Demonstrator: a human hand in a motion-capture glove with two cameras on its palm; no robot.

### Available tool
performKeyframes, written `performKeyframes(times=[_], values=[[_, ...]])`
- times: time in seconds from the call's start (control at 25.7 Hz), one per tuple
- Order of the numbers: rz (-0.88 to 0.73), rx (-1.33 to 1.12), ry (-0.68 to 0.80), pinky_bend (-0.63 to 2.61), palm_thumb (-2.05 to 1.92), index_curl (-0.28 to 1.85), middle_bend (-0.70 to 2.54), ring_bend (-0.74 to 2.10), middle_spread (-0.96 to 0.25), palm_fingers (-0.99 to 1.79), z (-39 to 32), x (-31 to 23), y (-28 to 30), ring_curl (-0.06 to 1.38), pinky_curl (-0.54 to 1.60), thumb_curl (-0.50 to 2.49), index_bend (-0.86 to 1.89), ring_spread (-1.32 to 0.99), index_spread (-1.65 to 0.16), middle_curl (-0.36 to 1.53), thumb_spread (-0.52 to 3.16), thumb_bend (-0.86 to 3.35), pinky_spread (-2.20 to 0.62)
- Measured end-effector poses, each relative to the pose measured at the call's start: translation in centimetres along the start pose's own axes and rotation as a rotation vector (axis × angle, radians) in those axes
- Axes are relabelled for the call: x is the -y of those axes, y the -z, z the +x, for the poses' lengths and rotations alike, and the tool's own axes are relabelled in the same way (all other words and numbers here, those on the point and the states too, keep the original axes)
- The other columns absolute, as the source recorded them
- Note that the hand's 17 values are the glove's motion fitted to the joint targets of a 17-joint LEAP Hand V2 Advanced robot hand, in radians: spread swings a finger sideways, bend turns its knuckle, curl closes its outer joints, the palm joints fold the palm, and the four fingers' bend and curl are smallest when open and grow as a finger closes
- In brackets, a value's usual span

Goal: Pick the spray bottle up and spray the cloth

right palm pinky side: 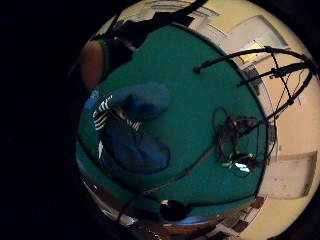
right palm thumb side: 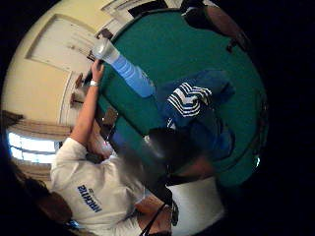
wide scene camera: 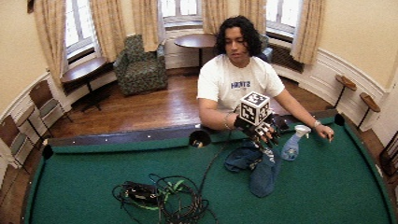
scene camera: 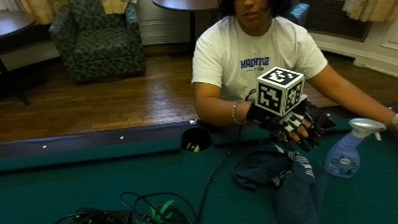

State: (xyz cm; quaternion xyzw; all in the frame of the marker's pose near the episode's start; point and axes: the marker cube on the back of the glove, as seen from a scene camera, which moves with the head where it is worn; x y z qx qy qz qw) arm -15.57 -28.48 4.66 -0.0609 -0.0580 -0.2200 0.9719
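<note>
In the outside view my gloved right hand [scene camera: 292, 126] hovers just above a dark blue cloth [scene camera: 286, 177] with a striped patch, fingers hanging relaxed and holding nothing. The cloth lies crumpled on the green felt near the table's rail. A pale blue spray bottle [scene camera: 348, 151] with a white trigger head stands upright on the felt beside the cloth, a short way from my hand and untouched. The thumb side palm view shows the bottle [right palm thumb side: 125, 66] next to the cloth [right palm thumb side: 197, 105]. The little finger side view has the cloth [right palm pinky side: 132, 132] below the palm.
The person's bare left hand [wide scene camera: 324, 133] rests on the felt just beyond the bottle. A tangle of black cables [wide scene camera: 161, 196] lies mid-table, with one cable running toward my hand. A side pocket [scene camera: 196, 139] opens in the rail [scene camera: 93, 147] near the cloth.
</note>
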Motion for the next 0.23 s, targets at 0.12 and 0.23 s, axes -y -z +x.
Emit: performKeyframes(times=[0.12, 0.23], values=[[-0.002, -0.003, 0.004, 0.3, 0.44, 0.26, 0.17, 0.43, -0.12, 0.59, -0.04, 0.05, -0.13, 0.33, 0.35, 0.33, 0.14, -0.1, -0.44, 0.32, 0.99, -0.03, 0.23], [-0.006, -0.007, 0.008, 0.3, 0.44, 0.26, 0.17, 0.43, -0.12, 0.59, -0.05, 0.12, -0.23, 0.33, 0.35, 0.33, 0.14, -0.1, -0.44, 0.32, 0.99, -0.03, 0.23]])
